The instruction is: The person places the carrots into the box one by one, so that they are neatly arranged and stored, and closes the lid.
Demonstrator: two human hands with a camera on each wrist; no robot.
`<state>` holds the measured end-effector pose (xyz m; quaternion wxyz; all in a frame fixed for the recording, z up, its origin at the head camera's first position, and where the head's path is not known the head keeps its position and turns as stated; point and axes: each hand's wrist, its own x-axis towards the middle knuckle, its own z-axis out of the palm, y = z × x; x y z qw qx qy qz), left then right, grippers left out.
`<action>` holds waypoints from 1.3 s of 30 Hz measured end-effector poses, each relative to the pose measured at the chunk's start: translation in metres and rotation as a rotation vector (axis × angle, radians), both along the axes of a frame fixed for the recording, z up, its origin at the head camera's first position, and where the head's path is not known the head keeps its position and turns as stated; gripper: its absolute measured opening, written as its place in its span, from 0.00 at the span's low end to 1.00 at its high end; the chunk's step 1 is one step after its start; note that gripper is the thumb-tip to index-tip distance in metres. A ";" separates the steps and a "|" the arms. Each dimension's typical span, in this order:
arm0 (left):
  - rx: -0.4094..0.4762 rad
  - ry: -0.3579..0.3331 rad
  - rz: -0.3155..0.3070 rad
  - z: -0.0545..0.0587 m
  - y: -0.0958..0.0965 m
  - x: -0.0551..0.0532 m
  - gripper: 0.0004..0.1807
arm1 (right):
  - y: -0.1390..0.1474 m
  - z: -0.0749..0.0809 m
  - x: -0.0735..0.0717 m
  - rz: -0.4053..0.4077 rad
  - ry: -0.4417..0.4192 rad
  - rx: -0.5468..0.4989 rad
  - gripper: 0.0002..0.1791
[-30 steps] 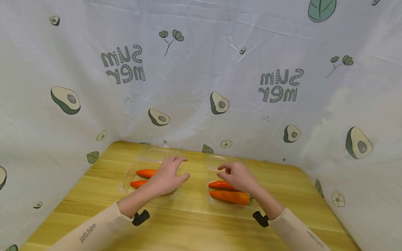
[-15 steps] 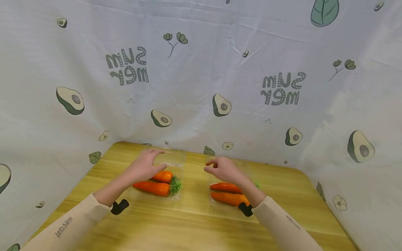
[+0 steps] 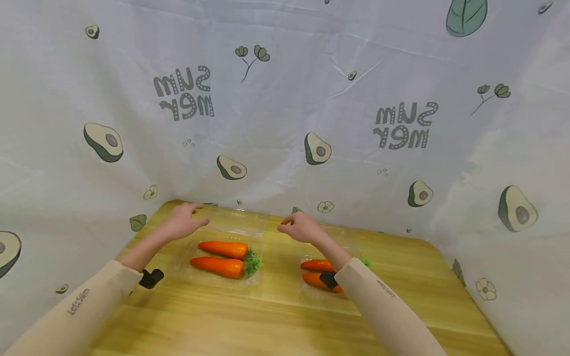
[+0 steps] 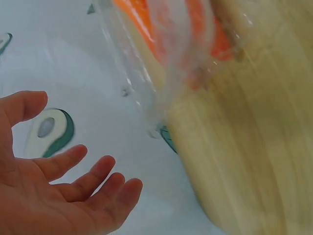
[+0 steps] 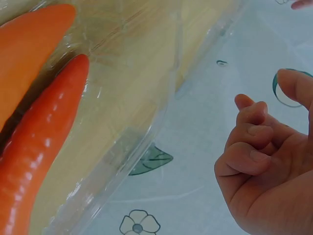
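Two clear plastic clamshell boxes lie with lids raised on the table. In the left box (image 3: 236, 221) are two orange carrots (image 3: 218, 266) with a green leafy tuft (image 3: 253, 263). Two more carrots (image 3: 317, 265) lie in the right box (image 3: 352, 234), partly covered by my right wrist and its black strap mount. My left hand (image 3: 180, 221) hovers empty at the left box's back left, fingers spread apart in the left wrist view. Between the two lids, my right hand (image 3: 303, 228) holds nothing; its fingers curl loosely in the right wrist view, with the thumb (image 5: 296, 88) apart.
The wooden table (image 3: 213, 316) has rounded back corners. A white curtain (image 3: 276, 99) printed with avocados, leaves and flowers hangs close behind it and along both sides.
Both hands have moved left and a little back. The left hand went from over the left carrots to beside the box, uncovering them; the right hand left the right box for the gap.
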<state>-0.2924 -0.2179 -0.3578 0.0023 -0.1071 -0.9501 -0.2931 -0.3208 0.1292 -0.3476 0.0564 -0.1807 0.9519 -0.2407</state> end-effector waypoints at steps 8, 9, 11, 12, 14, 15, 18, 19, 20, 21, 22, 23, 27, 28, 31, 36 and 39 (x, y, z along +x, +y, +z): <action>0.023 -0.137 -0.019 -0.008 -0.017 -0.019 0.36 | -0.015 -0.004 -0.017 -0.025 -0.074 0.030 0.20; 0.027 -0.157 -0.017 -0.010 -0.018 -0.021 0.36 | -0.017 -0.005 -0.019 -0.021 -0.082 0.034 0.21; 0.044 -0.191 -0.015 -0.013 -0.020 -0.026 0.35 | -0.020 -0.006 -0.023 -0.014 -0.096 0.037 0.21; 0.051 -0.203 -0.016 -0.015 -0.021 -0.029 0.35 | -0.022 -0.006 -0.026 -0.011 -0.102 0.037 0.21; 0.068 -0.225 -0.018 -0.018 -0.024 -0.035 0.35 | -0.025 -0.008 -0.029 -0.011 -0.113 0.033 0.21; 0.076 -0.235 -0.018 -0.019 -0.025 -0.037 0.34 | -0.027 -0.009 -0.031 -0.011 -0.120 0.031 0.20; 0.100 -0.265 -0.018 -0.023 -0.029 -0.043 0.34 | -0.031 -0.013 -0.037 -0.025 -0.142 0.037 0.21; 0.107 -0.276 -0.017 -0.024 -0.030 -0.045 0.34 | -0.032 -0.014 -0.039 -0.032 -0.147 0.038 0.22; 0.113 -0.294 -0.016 -0.025 -0.031 -0.046 0.34 | -0.034 -0.016 -0.041 -0.035 -0.154 0.044 0.23; 0.125 -0.316 -0.009 -0.026 -0.031 -0.047 0.34 | -0.035 -0.017 -0.041 -0.042 -0.158 0.050 0.24; 0.137 -0.338 -0.008 -0.027 -0.031 -0.047 0.34 | -0.036 -0.018 -0.042 -0.049 -0.160 0.054 0.25; 0.144 -0.353 -0.005 -0.028 -0.031 -0.048 0.33 | -0.037 -0.019 -0.042 -0.057 -0.164 0.055 0.25; 0.179 -0.407 -0.008 -0.033 -0.031 -0.049 0.32 | -0.042 -0.021 -0.041 -0.076 -0.175 0.085 0.24; 0.187 -0.409 -0.012 -0.034 -0.031 -0.049 0.31 | -0.043 -0.022 -0.042 -0.080 -0.181 0.091 0.24; 0.212 -0.417 -0.012 -0.035 -0.030 -0.049 0.28 | -0.048 -0.023 -0.046 -0.081 -0.203 0.116 0.24; 0.231 -0.433 -0.005 -0.034 -0.027 -0.051 0.28 | -0.056 -0.029 -0.051 -0.091 -0.238 0.126 0.30; 0.235 -0.444 -0.004 -0.036 -0.026 -0.053 0.28 | -0.060 -0.032 -0.051 -0.103 -0.265 0.121 0.29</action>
